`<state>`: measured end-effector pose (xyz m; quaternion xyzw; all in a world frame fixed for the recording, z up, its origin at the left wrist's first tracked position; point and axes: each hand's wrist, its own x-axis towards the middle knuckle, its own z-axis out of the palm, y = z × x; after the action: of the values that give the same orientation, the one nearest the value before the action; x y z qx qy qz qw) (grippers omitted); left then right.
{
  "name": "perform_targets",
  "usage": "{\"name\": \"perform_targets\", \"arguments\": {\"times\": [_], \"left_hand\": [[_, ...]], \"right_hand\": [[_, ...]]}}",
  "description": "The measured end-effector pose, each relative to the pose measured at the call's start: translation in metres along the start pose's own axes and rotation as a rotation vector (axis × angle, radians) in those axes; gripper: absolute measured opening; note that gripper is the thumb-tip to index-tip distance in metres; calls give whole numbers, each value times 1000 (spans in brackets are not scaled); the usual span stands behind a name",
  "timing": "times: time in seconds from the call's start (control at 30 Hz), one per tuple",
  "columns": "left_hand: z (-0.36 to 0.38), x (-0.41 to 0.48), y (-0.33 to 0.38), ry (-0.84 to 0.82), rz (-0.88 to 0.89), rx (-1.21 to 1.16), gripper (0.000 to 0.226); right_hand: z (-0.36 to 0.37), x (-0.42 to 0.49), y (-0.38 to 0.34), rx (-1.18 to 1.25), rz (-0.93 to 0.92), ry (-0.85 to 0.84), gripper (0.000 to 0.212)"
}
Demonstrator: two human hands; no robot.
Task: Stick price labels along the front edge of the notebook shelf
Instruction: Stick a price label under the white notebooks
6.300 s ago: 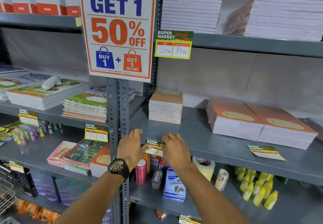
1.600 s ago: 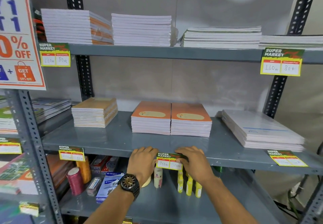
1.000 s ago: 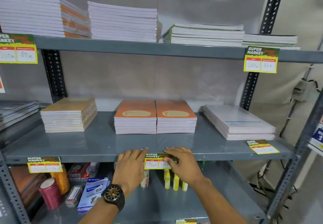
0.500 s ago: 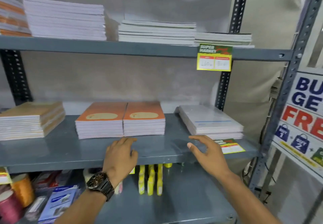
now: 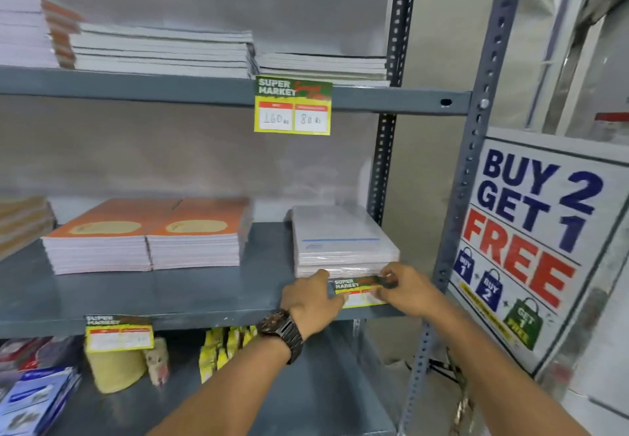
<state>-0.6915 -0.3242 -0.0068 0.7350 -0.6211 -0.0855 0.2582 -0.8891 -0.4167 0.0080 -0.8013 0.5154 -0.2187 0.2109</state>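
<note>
A yellow and green price label (image 5: 357,291) lies at the right end of the grey notebook shelf (image 5: 190,302), just in front of a wrapped white notebook pack (image 5: 340,238). My left hand (image 5: 311,301) grips the label's left edge and my right hand (image 5: 406,291) pinches its right edge. Another price label (image 5: 118,332) hangs stuck on the shelf's front edge further left, below two orange notebook stacks (image 5: 149,234). A third label (image 5: 292,105) hangs from the upper shelf's edge.
A perforated upright post (image 5: 456,217) stands right of my hands, with a "Buy 2 Get 1 Free" sign (image 5: 534,238) beyond it. The lower shelf holds a twine spool (image 5: 114,371), yellow bottles (image 5: 224,347) and blue packets (image 5: 34,401). Notebook stacks (image 5: 160,50) fill the upper shelf.
Both hands left the label now stuck at the middle of the shelf edge, moved right, and took hold of the loose label lying by the white notebook pack. My view swung right.
</note>
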Motion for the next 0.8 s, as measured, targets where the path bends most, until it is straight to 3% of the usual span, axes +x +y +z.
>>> {"name": "perform_targets", "arguments": {"times": [0.07,0.17,0.3,0.37,0.43,0.53,0.8], "left_hand": [[8,8,9,30,-31,30,62],[15,17,16,86,-87,-32,58],[19,28,15,109,-142,-358,39],[17,29,16,114,-94,-472,22],[17,25,16,111,-18,-497,8],[22,11,15,107,59,-531,10],[42,-18,13,238,157,-337,5]], "right_hand": [[3,4,5,-23,-26,-6,28],[8,10,10,57,-51,-6,40],[12,12,9,302,-22,38,58],[10,9,7,395,-44,50,53],[7,3,7,451,-114,15,35],[6,-12,6,464,-207,-13,9],[23,-43,19,327,-224,65,14]]}}
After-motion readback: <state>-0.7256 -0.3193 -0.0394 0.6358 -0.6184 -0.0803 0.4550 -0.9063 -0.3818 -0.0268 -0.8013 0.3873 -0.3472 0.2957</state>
